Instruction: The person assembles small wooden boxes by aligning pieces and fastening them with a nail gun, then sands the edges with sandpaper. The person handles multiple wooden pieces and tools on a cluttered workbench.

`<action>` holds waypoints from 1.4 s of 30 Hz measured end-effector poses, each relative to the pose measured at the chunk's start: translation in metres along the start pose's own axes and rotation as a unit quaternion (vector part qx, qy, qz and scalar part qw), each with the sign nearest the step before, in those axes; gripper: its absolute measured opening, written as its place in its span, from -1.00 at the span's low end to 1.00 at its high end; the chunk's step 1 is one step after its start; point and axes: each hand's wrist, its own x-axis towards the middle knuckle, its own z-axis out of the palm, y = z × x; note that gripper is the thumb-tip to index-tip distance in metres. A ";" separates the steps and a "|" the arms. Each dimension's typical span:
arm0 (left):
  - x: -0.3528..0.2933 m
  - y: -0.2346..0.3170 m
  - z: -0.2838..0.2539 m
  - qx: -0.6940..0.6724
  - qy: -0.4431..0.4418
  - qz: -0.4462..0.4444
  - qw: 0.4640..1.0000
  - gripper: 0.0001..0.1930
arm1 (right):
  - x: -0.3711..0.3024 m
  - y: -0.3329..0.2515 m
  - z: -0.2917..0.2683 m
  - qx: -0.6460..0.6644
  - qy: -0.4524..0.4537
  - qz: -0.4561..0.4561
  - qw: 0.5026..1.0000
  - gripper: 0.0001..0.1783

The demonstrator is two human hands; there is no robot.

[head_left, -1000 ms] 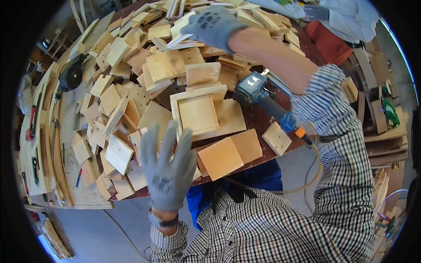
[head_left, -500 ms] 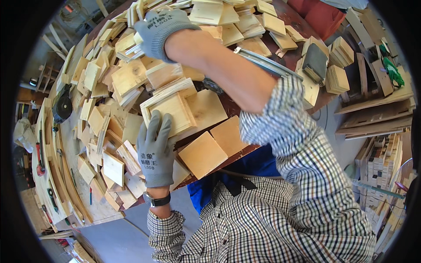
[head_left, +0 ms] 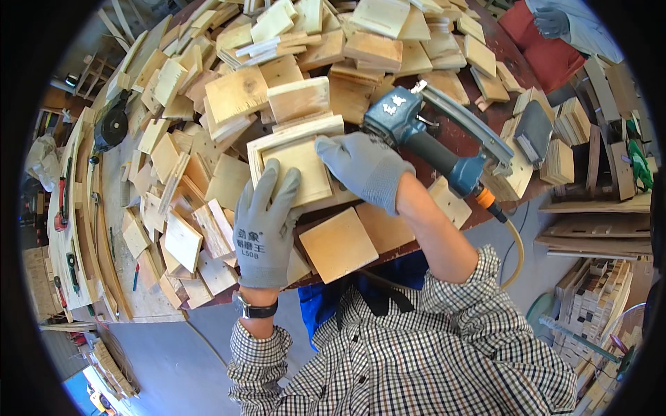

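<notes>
Grey-gloved left hand [head_left: 267, 225]: fingers laid over the near left corner of a shallow wooden frame, thumb by its near edge — whether it grips or only steadies, I cannot tell.
Right hand [head_left: 364, 166]: also gloved, fingertips touching the frame's right side; the underside is hidden, so its grip cannot be told.
Wooden frame [head_left: 309, 170]: between the two hands, on the near side of the pile, raised rim around a flat pale panel.
Square board [head_left: 340, 243]: just right of the left hand, nearer the body, its face smooth and light orange-brown.
Pile [head_left: 239, 93]: many loose pale wood pieces, heaped at all angles beyond and left of the frame.
Air tool [head_left: 430, 149]: blue-green, lying right of the frame, past the right hand — orange fitting [head_left: 484, 198] at its end, yellow hose [head_left: 515, 260] hanging below.
Dark block [head_left: 534, 132]: resting on wood beyond the air tool.
Wristwatch [head_left: 255, 306]: dark strap, on the left wrist.
Co-worker's hand [head_left: 551, 22]: grey-gloved, top right, near red cloth [head_left: 541, 45].
</notes>
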 end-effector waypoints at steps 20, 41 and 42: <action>-0.003 -0.003 -0.009 -0.057 -0.007 -0.044 0.997 -0.36 | -0.015 -0.007 0.026 -0.198 0.011 -0.054 0.979 -0.50; -0.005 0.002 -0.008 -0.036 0.004 -0.046 0.998 -0.36 | -0.024 0.009 0.039 -0.190 0.057 -0.133 0.971 -0.37; -0.006 0.002 -0.009 -0.032 0.001 -0.045 0.998 -0.36 | -0.024 0.013 0.042 -0.182 0.064 -0.143 0.971 -0.37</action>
